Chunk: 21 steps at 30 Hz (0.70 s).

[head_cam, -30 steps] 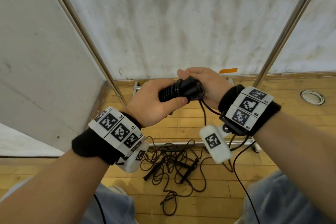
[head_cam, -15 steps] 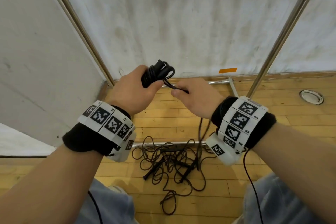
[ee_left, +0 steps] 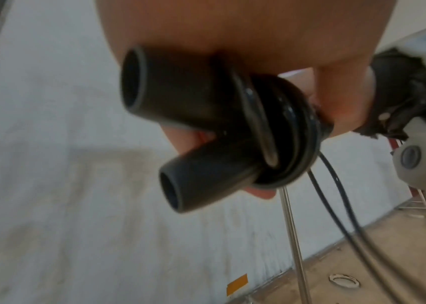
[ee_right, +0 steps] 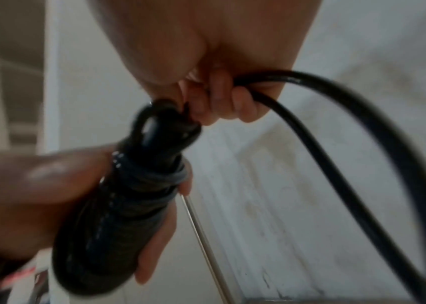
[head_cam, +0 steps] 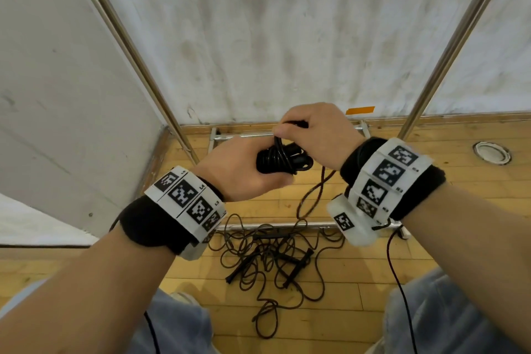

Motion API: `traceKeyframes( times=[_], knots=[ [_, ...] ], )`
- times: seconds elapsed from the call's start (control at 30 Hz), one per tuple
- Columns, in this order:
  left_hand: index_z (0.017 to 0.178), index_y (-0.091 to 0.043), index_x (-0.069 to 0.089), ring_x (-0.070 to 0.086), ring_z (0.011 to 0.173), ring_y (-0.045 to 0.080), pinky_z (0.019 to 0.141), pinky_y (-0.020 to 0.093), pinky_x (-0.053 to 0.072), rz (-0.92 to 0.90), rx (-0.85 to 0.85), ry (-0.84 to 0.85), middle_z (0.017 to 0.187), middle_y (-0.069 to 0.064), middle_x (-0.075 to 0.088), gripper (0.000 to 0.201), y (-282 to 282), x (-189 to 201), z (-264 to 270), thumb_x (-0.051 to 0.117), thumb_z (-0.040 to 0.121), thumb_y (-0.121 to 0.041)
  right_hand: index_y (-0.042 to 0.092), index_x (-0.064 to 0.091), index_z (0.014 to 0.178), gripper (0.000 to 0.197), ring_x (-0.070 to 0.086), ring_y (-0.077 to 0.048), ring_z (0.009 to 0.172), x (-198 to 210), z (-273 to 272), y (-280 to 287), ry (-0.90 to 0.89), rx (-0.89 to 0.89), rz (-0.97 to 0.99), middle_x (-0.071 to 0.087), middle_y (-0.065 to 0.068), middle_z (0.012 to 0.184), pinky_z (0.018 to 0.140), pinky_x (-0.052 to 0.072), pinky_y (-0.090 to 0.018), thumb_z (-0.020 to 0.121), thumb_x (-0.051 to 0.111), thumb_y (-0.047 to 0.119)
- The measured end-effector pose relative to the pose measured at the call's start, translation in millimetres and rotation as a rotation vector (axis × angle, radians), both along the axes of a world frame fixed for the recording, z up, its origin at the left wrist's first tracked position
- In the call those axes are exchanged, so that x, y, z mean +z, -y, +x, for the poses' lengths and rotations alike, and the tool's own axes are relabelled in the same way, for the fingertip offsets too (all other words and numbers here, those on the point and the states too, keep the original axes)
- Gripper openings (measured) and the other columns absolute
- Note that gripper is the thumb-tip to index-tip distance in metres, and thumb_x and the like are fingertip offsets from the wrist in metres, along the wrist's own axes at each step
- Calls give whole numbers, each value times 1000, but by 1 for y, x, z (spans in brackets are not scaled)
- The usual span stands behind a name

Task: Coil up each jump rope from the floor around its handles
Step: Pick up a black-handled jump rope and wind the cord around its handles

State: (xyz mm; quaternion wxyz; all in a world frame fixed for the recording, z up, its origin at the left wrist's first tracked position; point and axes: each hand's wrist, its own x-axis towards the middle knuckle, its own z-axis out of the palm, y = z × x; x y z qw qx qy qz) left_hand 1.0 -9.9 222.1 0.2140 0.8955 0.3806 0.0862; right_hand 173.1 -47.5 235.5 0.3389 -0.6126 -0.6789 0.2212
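Black rope turns now cover most of the paired handles [head_cam: 283,159], which the left hand [head_cam: 244,171] grips with fingers curled round the bundle, thumb along its near side. In the left wrist view both handle butts [ee_left: 178,98] project side by side from the fist, with several glossy turns stacked just past them. The right hand [head_cam: 313,135] is closed on the free rope [ee_right: 308,107], fingers curled round it, and sits directly above the bundle, touching it. Half a second earlier this hand was beside and below the bundle, drawing the rope out sideways, and the bundle pointed up toward the wall; a full second earlier the hand lay over the bundle's far end. The right hand has therefore carried the rope over the top once more, which indicates one further turn being laid on. Slack between the bundle and the floor appears shorter than before: a single loop [head_cam: 311,198] hangs below the bundle, and its lower end cannot be traced. Judgement: winding of this rope is well advanced, and securing the tail end is probably close. Below the bundle, on the wooden floor [head_cam: 431,181], a tangled pile of ropes [head_cam: 267,261] with several black handles remains uncoiled, so most of the task is still outstanding. Behind the bundle stand two slanted metal poles [head_cam: 143,72] and a stained white wall [head_cam: 273,23]; a round floor fitting [head_cam: 491,152] lies well to the right of the bundle.
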Motion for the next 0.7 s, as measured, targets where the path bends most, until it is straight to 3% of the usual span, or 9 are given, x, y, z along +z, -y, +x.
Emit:
traceKeyframes(
  times=[0.1,0.17,0.23,0.3,0.4,0.5,0.57,0.63,0.7],
  knots=[
    [73,-43,53,55,61,-9,47,10,36,-7,43,105,64,-33,57,33,6,4,3,60,65,-74,22,69,76,17,56,2,62,-1,5,-3,-223,-2,-74,64,10,69,61,44,-10,85,63,34],
    [82,-41,62,57,55,-3,49,12,41,-78,56,203,63,-25,61,26,9,5,5,66,70,-64,17,70,78,21,58,-8,67,-4,6,-5,-375,8,-146,65,2,70,68,47,-21,86,62,34],
    [93,-35,67,59,55,4,56,31,51,-136,85,318,63,-13,63,31,11,8,5,67,70,-56,11,67,77,26,51,-26,72,-8,4,-6,-569,16,-206,56,-16,77,68,43,-37,88,60,34],
    [90,-31,65,61,58,13,58,41,53,-126,108,386,64,-7,63,29,13,12,5,66,71,-52,10,64,74,26,41,-29,65,-10,-1,-6,-743,20,-233,47,-18,80,58,38,-34,90,57,29],
    [93,-19,63,63,57,20,57,46,55,-133,171,473,66,2,64,35,12,15,4,65,75,-49,11,63,76,25,31,-15,46,-15,-8,-4,-819,20,-262,44,-10,61,45,26,-25,95,47,13],
    [89,-24,59,64,61,19,58,43,54,-72,277,456,70,-2,64,28,0,14,-1,65,81,-50,10,61,83,26,30,-12,45,-19,-17,1,-628,-4,-256,41,1,56,46,24,-27,98,44,20],
    [84,-29,53,62,66,14,54,32,46,25,347,389,71,-8,61,27,-11,11,-7,61,82,-56,10,60,90,24,35,-11,50,-21,-24,5,-326,8,-230,41,3,61,45,28,-21,99,42,23],
    [86,-33,50,57,67,7,53,27,39,111,405,253,73,-12,58,31,-21,9,-14,57,81,-62,16,52,84,21,39,-11,52,-23,-30,9,-54,67,-241,44,6,62,46,29,-18,99,40,24],
    [92,-31,49,55,67,7,53,26,40,144,408,81,74,-11,56,36,-27,5,-19,54,81,-65,18,47,78,24,42,-12,55,-20,-31,12,129,89,-272,45,5,64,47,29,-21,100,38,25]
  ],
)
